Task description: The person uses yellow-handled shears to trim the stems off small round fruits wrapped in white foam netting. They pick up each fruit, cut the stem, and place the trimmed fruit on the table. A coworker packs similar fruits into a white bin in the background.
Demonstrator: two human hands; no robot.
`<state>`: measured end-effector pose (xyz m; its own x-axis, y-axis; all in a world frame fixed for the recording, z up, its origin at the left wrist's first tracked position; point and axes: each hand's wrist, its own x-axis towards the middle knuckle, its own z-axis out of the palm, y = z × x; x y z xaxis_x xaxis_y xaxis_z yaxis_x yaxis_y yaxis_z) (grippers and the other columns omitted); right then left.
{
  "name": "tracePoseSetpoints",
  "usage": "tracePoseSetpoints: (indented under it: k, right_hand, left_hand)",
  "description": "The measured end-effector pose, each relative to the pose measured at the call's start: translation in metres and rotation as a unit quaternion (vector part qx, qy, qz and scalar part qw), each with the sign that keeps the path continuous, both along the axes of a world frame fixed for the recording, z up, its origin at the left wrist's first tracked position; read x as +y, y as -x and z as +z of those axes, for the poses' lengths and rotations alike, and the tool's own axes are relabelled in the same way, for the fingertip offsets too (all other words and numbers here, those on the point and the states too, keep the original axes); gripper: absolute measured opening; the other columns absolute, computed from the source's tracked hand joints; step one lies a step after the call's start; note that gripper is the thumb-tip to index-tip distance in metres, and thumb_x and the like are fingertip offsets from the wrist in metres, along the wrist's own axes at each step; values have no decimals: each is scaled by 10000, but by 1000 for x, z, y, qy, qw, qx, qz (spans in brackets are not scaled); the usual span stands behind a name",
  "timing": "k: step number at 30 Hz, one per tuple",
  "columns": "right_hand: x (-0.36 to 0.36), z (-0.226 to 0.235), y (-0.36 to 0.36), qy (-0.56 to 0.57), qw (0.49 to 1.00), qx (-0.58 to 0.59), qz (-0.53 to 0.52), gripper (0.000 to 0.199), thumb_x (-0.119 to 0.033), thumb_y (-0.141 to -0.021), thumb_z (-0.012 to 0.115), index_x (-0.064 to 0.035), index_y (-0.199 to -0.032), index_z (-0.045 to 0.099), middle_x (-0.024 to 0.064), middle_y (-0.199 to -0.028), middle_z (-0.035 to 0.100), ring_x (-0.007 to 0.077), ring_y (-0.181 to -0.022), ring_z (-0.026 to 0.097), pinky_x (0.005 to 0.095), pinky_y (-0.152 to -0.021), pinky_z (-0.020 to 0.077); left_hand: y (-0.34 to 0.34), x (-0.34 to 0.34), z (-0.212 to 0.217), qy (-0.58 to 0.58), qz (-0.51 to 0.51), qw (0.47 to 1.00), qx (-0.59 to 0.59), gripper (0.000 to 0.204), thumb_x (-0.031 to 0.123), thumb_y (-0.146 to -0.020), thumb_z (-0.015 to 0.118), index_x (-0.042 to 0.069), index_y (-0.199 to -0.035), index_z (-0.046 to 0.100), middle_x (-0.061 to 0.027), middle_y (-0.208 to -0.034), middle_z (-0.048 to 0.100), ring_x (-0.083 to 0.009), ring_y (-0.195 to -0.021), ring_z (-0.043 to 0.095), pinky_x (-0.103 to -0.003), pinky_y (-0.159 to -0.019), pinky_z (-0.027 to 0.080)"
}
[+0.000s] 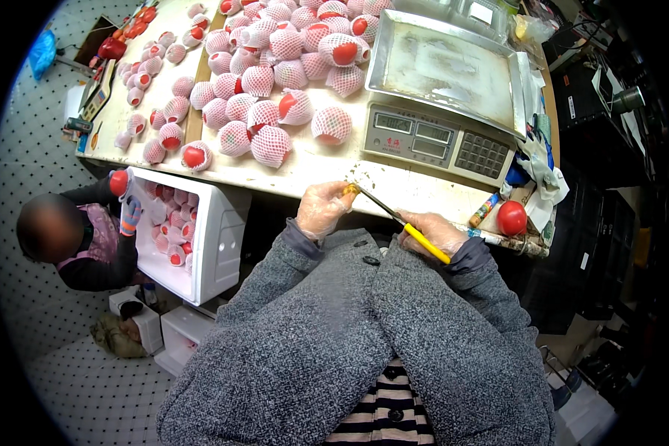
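My left hand (322, 209), in a clear plastic glove, pinches a small orange-yellow piece (351, 189) whose kind I cannot make out. A slim tool with a yellow handle (427, 244) and a thin dark shaft is gripped in my right hand (437, 232), also in a clear glove. The shaft slants up and left, its tip at the small piece. Just beyond the fingertips, green crumbs (364, 178) are scattered on the table (290, 178). A bare red tomato (511, 218) sits right of my right hand, beside a small colourful tube (485, 209).
Many tomatoes in pink foam nets (271, 145) cover the table's far left. A digital scale (409, 141) with a metal tray (446, 70) stands at the far right. At left, a co-worker (100, 238) holds a tomato (119, 183) over a white foam box (219, 245) of netted tomatoes.
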<state>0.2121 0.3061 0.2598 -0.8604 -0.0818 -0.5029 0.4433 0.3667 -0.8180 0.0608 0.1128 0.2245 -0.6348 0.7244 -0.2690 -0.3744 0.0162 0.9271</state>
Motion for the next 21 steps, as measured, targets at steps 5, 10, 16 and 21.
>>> tracePoseSetpoints:
  k: [5, 10, 16, 21]
  right_hand:
    - [2, -11, -1, 3, 1000, 5, 26, 200, -89, -865, 567, 4, -1037, 526, 97, -801, 569, 145, -807, 596, 280, -736, 488]
    - [0, 5, 1, 13, 1000, -20, 1, 234, -100, -867, 555, -4, -1078, 517, 122, -793, 576, 179, -789, 611, 284, -726, 490]
    - [-9, 15, 6, -148, 988, 1, 45, 420, -127, -880, 502, -77, -1294, 445, 209, -985, 595, 313, -918, 596, 361, -809, 469]
    - [-5, -16, -4, -55, 998, 32, -4, 504, -96, -829, 580, -40, -1304, 421, 148, -868, 613, 234, -806, 619, 309, -730, 491]
  left_hand:
    - [0, 1, 13, 21, -5, 1000, -20, 200, 40, -821, 597, -73, -986, 613, -10, -708, 574, -46, -597, 478, -176, -550, 390]
    - [0, 0, 10, 31, 9, 999, -14, 199, 50, -822, 608, -72, -978, 616, -6, -689, 570, -44, -579, 471, -174, -538, 386]
    - [-2, 2, 0, 31, 21, 998, 42, 212, 67, -829, 613, -81, -981, 613, -11, -697, 571, -43, -591, 470, -177, -546, 386]
    - [0, 2, 3, 39, 19, 998, 54, 213, 65, -832, 609, -82, -986, 615, -12, -701, 570, -41, -599, 467, -175, -551, 382]
